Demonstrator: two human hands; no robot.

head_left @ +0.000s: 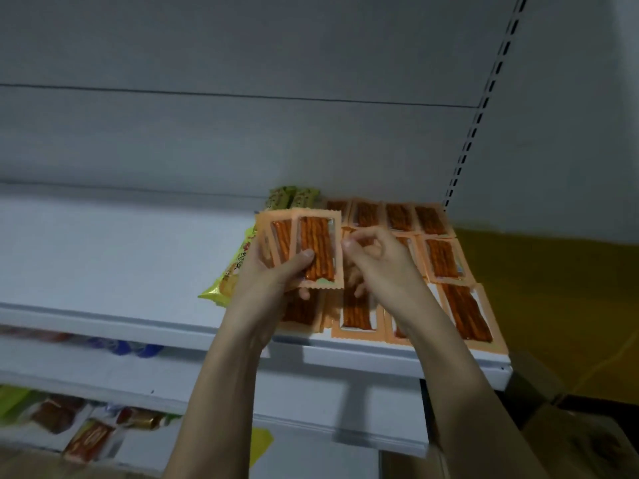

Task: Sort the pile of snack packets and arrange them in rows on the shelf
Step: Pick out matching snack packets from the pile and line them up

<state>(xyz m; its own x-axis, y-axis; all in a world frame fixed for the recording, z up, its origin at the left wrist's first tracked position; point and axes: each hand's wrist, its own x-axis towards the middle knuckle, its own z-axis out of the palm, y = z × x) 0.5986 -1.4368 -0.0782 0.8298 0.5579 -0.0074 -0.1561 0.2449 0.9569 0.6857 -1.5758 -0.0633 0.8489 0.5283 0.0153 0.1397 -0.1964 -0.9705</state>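
From the head camera: a white shelf (103, 257) with orange snack packets (442, 261) lying flat in rows at its right end. The left hand (273, 271) grasps a fanned stack of orange packets (311, 247) above the rows, thumb across the front one. The right hand (377, 261) hovers just beside it, fingers curled, thumb and forefinger pinched; what they pinch cannot be told. Both forearms cover some middle packets. Green packets (294, 197) sit behind, a yellow bag (228, 274) left of the hands. Lower shelves hold blurred mixed snacks (86, 433)
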